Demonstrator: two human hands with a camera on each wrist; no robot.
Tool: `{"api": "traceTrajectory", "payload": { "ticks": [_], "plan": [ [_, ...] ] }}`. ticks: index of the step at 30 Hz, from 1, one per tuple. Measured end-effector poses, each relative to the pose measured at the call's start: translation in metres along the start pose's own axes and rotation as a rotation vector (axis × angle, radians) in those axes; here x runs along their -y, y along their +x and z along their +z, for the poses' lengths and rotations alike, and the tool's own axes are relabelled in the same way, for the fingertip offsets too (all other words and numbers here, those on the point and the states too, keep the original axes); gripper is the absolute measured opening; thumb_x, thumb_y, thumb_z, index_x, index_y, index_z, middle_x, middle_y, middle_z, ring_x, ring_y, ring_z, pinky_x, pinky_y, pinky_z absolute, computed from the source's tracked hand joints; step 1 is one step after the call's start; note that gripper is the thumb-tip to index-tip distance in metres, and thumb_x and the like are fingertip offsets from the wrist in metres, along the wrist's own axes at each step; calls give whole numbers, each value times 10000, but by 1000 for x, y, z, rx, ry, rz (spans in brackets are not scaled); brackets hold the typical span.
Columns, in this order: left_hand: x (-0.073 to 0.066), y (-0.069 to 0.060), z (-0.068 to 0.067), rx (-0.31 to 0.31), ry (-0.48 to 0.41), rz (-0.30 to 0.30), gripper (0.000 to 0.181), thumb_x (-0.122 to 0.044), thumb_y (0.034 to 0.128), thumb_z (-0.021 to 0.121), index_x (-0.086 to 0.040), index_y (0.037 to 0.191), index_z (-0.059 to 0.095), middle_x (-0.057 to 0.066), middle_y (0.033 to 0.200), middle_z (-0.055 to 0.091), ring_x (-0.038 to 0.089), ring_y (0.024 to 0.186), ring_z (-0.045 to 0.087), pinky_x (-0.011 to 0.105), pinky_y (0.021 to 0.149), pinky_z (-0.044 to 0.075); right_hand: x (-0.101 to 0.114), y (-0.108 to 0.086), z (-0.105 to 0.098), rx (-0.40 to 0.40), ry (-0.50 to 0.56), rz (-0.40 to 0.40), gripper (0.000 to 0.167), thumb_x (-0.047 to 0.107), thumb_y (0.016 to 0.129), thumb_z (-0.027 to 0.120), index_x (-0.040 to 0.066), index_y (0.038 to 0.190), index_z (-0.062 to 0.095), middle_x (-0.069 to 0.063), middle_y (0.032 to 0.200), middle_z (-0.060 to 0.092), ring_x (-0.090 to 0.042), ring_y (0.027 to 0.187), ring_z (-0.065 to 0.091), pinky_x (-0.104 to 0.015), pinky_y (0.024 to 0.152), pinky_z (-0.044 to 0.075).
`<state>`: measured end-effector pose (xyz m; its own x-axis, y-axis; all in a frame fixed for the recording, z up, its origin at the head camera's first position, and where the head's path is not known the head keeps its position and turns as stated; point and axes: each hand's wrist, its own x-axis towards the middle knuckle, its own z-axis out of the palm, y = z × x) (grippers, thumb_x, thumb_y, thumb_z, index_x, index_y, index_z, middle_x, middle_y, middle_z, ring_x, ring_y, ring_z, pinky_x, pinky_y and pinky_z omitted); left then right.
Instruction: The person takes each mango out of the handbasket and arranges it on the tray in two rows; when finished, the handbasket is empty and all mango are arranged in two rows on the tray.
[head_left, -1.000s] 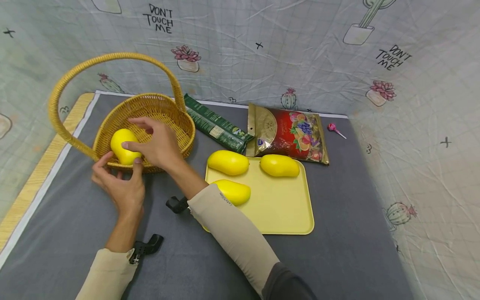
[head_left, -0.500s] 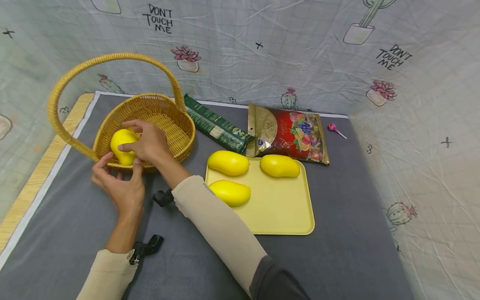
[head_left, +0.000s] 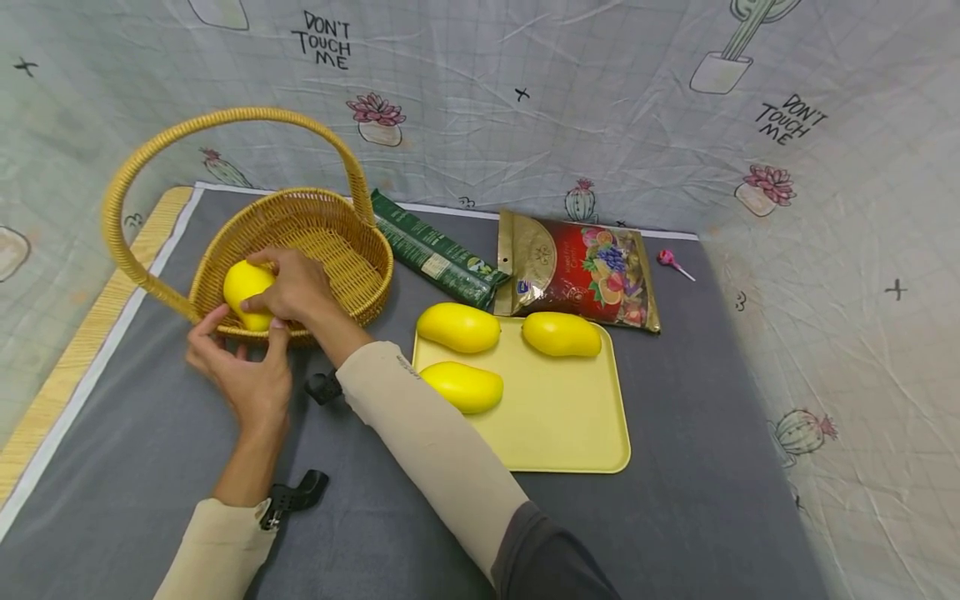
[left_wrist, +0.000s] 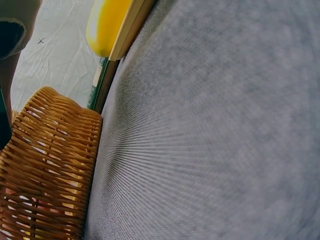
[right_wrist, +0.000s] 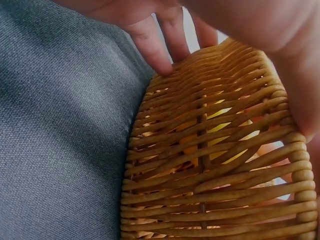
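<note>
A yellow mango [head_left: 243, 287] lies in the left front of the wicker basket [head_left: 352, 275], partly covered by fingers. My right hand [head_left: 296, 287] reaches over the front rim and holds this mango, its thumb on the near side and its fingers over the top. At the front rim, my left hand [head_left: 243, 371] grips the basket, thumb and fingers spread apart along the edge. The right wrist view shows left-hand fingers [right_wrist: 152, 47] against the woven outer wall [right_wrist: 200, 165], with yellow showing through the gaps. The left wrist view catches the basket's side [left_wrist: 50, 165].
Right of the basket, a pale yellow tray [head_left: 558, 417] bears three mangoes [head_left: 457, 327]. Behind it lie a green packet [head_left: 435, 250] and a red and gold candy bag [head_left: 577, 271]. A pink lollipop [head_left: 666, 257] lies farther right. The basket's tall handle [head_left: 247, 115] arches above.
My right hand has moved left and its fingers have closed in over the mango. The left hand keeps its place on the rim. The head view has shifted very slightly.
</note>
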<state>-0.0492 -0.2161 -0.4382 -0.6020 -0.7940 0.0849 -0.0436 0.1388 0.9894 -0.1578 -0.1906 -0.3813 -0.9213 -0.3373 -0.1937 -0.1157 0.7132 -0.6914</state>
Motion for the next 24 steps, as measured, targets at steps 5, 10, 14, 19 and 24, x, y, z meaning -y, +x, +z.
{"api": "traceTrajectory", "payload": {
  "ticks": [5,10,14,19,24],
  "plan": [
    [1,0,1,-5,-2,5,593,-249,862,731,-310,1359,413,-38,1432,240,178,1409,281,385,1191,288,-1,0,-1,-16,27,-12,603,382,708,888,512,1230,617,219,1234,653,-28,1040,580,-204,803,423],
    [2,0,1,-10,-2,4,597,-261,858,743,-316,1356,418,-40,1433,244,174,1407,285,388,1184,292,-2,-4,-4,-69,85,-36,641,351,711,890,526,1254,596,236,1262,636,-22,1087,578,-197,810,441],
    [3,0,1,-11,-2,5,599,-266,854,748,-312,1353,420,-40,1436,243,175,1396,287,393,1173,304,-1,-7,-9,-89,93,-68,654,356,727,880,537,1276,574,261,1272,620,5,1077,576,-186,819,425],
    [1,-1,1,-2,6,4,599,-299,860,747,-314,1356,411,-38,1443,231,172,1397,276,395,1175,298,2,-14,-20,-122,113,-111,661,356,744,870,535,1297,555,288,1278,604,23,986,578,-155,746,424],
    [-2,-2,1,0,1,-5,606,-301,857,751,-316,1357,408,-40,1440,231,167,1401,270,387,1174,292,8,-26,-39,-150,153,-143,675,356,739,872,541,1302,549,296,1274,598,19,978,575,-139,712,430]
  ]
}}
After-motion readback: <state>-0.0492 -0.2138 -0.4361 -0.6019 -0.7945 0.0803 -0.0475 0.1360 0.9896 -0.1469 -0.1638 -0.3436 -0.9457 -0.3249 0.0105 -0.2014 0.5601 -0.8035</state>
